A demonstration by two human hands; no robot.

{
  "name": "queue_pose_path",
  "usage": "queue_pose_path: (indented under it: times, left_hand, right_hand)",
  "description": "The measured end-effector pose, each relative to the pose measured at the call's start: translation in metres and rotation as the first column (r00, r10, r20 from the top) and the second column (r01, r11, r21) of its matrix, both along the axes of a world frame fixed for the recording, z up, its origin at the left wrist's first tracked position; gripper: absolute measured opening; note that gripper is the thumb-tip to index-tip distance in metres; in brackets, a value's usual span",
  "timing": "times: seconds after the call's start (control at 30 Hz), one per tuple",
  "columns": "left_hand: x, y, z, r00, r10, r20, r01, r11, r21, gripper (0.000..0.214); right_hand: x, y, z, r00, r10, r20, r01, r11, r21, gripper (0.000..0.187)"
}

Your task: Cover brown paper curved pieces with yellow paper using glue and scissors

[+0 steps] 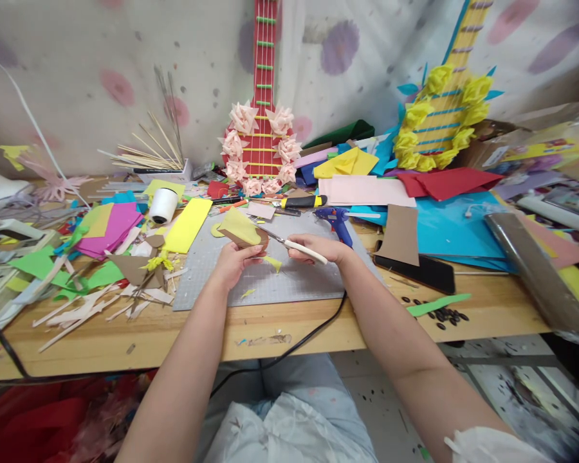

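Note:
My left hand (236,262) grips a layered piece of yellow and brown felt-like sheet (241,226) above the grey cutting mat (207,283). My right hand (318,247) is closed around the white handles of a pair of scissors (307,251). Their blades point left, close to the sheet's right edge; whether they touch it I cannot tell. A small yellow scrap (273,263) shows just below, between the two hands. Another yellow bit (248,293) lies lower on the mat. Right behind my right hand rests a blue glue gun (336,224).
A red guitar-shaped craft (263,145) and a yellow one (439,122) stand at the back. Scraps (82,308) litter the left side. A black phone (419,273), brown sheet (403,235) and black oval pieces (446,315) lie on the right. A black cable (313,334) crosses the table's front edge.

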State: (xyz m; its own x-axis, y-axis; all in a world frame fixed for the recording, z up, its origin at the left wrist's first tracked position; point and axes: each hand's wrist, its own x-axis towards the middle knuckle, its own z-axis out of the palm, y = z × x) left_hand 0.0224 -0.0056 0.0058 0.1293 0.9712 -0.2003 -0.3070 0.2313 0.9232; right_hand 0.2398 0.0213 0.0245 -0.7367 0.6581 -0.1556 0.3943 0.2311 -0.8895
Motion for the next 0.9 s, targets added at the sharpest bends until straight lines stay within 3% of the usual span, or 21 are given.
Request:
queue_pose_path:
  times: [0.3,0.63,0.9]
  left_hand:
    - [-0.0032,0.0,0.0001,0.998,-0.028,-0.053,0.029,1.0,0.003,0.031]
    - [-0.0016,0.0003,-0.0025,0.996,0.0,-0.093,0.003,0.999,0.039,0.035]
    - [-0.0021,-0.0003,-0.0007,0.996,0.001,-0.092,0.002,0.999,0.032,0.035]
  right_hand:
    - [0.0079,0.0055,-0.0067,0.997,0.076,-0.017,-0.076,0.997,-0.032,0.035]
    - [0.0078,0.0064,-0.0072,0.998,0.065,0.023,-0.064,0.998,-0.015,0.033]
    - [0.0068,0.0031,-0.0023,1.0,0.017,0.003,-0.017,0.997,-0.081,0.037]
